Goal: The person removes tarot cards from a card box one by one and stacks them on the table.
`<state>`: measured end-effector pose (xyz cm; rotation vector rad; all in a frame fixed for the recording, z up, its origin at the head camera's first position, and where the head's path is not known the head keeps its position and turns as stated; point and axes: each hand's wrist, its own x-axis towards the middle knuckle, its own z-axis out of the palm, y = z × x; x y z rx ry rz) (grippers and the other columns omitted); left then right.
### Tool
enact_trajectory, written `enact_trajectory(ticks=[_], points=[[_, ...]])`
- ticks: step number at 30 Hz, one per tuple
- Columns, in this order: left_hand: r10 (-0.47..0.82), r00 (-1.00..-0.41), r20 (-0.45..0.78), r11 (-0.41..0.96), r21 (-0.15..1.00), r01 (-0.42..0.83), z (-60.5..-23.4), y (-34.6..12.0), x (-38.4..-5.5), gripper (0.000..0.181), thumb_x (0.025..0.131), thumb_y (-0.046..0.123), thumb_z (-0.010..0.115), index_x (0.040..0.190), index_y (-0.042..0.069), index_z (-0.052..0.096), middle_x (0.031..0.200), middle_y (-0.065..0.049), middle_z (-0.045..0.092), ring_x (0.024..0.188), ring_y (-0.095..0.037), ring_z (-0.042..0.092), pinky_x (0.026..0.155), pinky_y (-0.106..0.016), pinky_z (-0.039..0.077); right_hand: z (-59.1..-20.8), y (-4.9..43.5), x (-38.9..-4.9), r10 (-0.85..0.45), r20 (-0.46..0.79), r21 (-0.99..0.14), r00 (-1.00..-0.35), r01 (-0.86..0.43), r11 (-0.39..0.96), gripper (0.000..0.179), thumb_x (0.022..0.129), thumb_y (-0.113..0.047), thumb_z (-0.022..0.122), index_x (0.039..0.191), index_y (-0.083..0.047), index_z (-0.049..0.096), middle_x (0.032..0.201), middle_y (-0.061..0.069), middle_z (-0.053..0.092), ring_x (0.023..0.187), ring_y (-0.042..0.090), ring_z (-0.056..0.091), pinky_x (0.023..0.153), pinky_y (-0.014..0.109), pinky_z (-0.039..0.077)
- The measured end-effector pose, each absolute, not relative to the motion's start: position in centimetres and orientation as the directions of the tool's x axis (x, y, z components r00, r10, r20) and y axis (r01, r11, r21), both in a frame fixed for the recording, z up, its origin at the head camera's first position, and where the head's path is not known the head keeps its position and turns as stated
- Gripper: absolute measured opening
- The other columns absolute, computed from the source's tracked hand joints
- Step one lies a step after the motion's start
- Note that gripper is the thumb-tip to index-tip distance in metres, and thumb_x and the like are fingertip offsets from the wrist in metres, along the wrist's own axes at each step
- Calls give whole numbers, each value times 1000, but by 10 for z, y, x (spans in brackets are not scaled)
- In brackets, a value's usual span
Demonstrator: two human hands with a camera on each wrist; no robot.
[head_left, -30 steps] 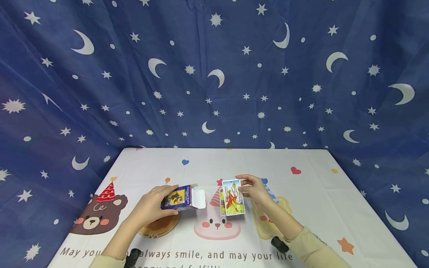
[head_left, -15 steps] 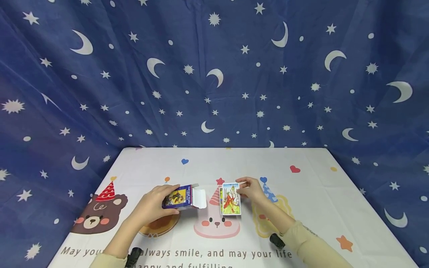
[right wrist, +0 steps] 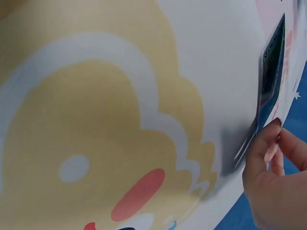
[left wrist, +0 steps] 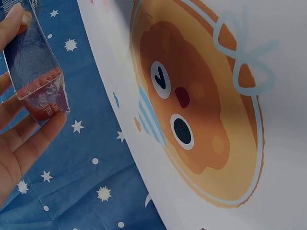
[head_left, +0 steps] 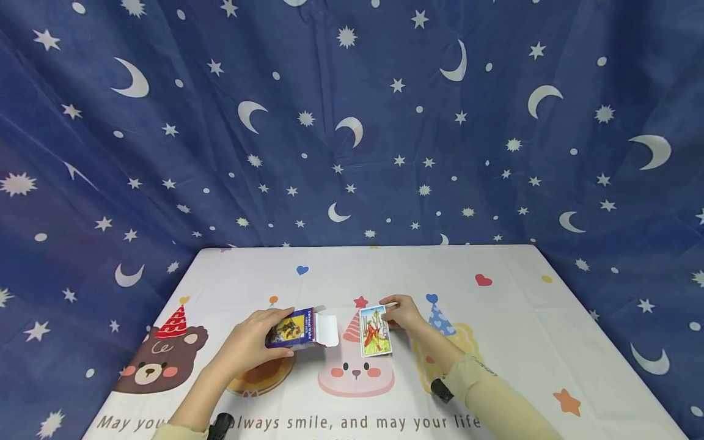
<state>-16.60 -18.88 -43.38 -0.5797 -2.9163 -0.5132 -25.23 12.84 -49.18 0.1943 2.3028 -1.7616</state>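
My left hand (head_left: 247, 339) grips a blue-and-yellow tarot card box (head_left: 290, 329) lettered "Universal Waite", thumb on the near side and fingers on the far side. Its white end flap (head_left: 327, 330) stands open toward the right. In the left wrist view the fingers curl round the box's glossy wrapped end (left wrist: 41, 86). Right of the box, my right hand (head_left: 404, 315) pinches tarot cards (head_left: 376, 332) by their upper right edge; the top one shows a figure in red with staves. Seen edge-on in the right wrist view, the cards (right wrist: 271, 79) tilt above the cloth; how many is unclear.
A white tablecloth (head_left: 429, 406) printed with cartoon animals and lettering covers the table. Behind the table hangs a dark blue curtain (head_left: 385, 183) with moons and stars. Black wrist cameras sit at both wrists.
My right hand has shifted left with the cards, toward the box. The card edge that stuck out at the left beneath the top card no longer shows. My left hand and the box stay nearly still.
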Motion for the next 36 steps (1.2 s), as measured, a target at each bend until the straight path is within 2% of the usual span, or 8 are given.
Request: enact_trajectory(ticks=[6,11,20,27,36], points=[[356,-912,204,862,305,405,-433,-189,-166,77,66,41,83,133,15,54,127,-12,60,115,-33,56,90,-55,49,-492,125,-252,13,-227,-913,-974,217,347,29,72,14,61,100,9,62,64,4,54,54,11,51,47,19,47],[357,-910,211,863,297,407,-431,-189,-167,78,66,41,83,133,15,53,127,-12,60,116,-34,56,90,-55,49,-491,126,-253,56,-197,-885,-979,202,419,27,67,13,64,94,7,63,67,6,55,53,12,52,48,20,47],[345,-918,195,867,308,391,-432,-189,-166,78,67,41,83,134,15,53,128,-13,59,117,-34,55,90,-55,49,-494,124,-253,35,-130,-834,-991,129,536,26,66,12,65,92,5,64,70,9,57,55,12,48,46,17,42],[343,-917,205,865,311,393,-433,-189,-165,78,66,40,83,133,15,53,128,-13,60,116,-34,56,90,-56,49,-493,119,-252,72,-96,-766,-993,120,631,25,63,9,67,87,1,65,74,10,62,63,17,49,54,21,37],[335,-923,188,869,317,380,-433,-188,-165,78,67,40,83,134,17,53,129,-13,59,117,-34,55,90,-56,48,-490,116,-249,61,-80,-735,-995,100,671,24,64,10,67,86,1,65,78,13,65,64,18,48,54,21,36]])
